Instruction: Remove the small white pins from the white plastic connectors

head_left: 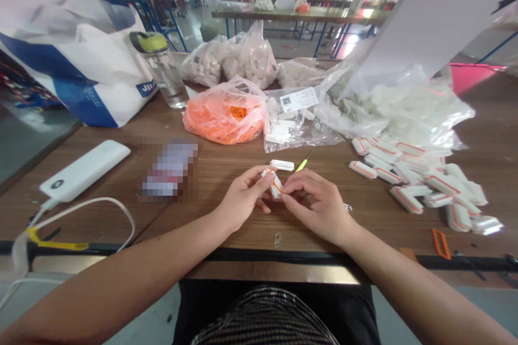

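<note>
Between both hands, above the wooden table, is a small white plastic piece (275, 185) with an orange strip across it. My left hand (243, 197) is closed on it, thumb on top. The thumb and forefinger of my right hand (318, 202) pinch its right end at the strip; the fingertips partly hide that spot. Just beyond lies another white plastic piece (282, 165), flat on the table. A thin tool with a yellow-green handle (301, 164) rests behind my right hand, not held.
White pieces with orange edging (429, 180) lie heaped at right, an orange loop (440, 243) near the front edge. Behind are a bag of orange parts (224, 113), bags of white parts (251, 62) and a bottle (165, 73). A white power bank (84, 170) with a cable is at left.
</note>
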The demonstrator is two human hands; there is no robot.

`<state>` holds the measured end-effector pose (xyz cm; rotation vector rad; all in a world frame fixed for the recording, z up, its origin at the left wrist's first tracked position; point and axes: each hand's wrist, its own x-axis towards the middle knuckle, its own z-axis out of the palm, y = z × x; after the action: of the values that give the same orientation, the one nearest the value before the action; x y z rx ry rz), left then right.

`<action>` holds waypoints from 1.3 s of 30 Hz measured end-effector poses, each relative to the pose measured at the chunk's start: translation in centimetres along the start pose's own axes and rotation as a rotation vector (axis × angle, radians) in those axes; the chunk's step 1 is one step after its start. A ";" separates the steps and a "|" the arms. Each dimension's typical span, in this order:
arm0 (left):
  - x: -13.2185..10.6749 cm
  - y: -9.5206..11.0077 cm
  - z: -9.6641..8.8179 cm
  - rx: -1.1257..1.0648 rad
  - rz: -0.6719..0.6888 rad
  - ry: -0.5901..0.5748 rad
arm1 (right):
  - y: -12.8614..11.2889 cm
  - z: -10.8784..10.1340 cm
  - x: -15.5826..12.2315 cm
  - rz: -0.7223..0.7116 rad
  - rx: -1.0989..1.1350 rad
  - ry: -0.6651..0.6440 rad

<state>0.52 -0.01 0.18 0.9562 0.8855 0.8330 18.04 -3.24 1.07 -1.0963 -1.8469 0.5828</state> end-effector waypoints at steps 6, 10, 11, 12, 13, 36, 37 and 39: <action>0.0 -0.1 0.0 -0.001 0.015 -0.002 | -0.2 -0.1 -0.1 -0.067 -0.036 -0.023; 0.0 -0.1 -0.1 0.028 0.036 -0.025 | -0.1 0.0 -0.2 -0.041 -0.010 -0.016; 0.0 -0.1 -0.1 0.032 0.038 -0.027 | -0.1 0.0 -0.2 -0.034 -0.005 -0.021; 0.0 -0.1 -0.1 0.033 0.039 -0.029 | -0.1 0.0 -0.2 -0.028 -0.004 -0.027; 0.0 -0.1 -0.2 0.033 0.039 -0.033 | -0.1 0.0 -0.1 -0.029 -0.007 -0.032; 0.1 0.3 -1.0 0.016 -0.066 -0.216 | 0.9 -0.4 0.5 0.381 0.346 -0.082; 0.1 0.3 -1.0 0.027 -0.068 -0.220 | 1.0 -0.3 0.4 0.394 0.354 -0.090; 0.0 0.4 -0.9 0.050 -0.067 -0.225 | 1.2 -0.2 0.4 0.416 0.362 -0.097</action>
<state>-0.39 0.45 0.24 1.0362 0.7423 0.6352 18.69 -2.28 0.47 -1.2214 -1.5128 1.1797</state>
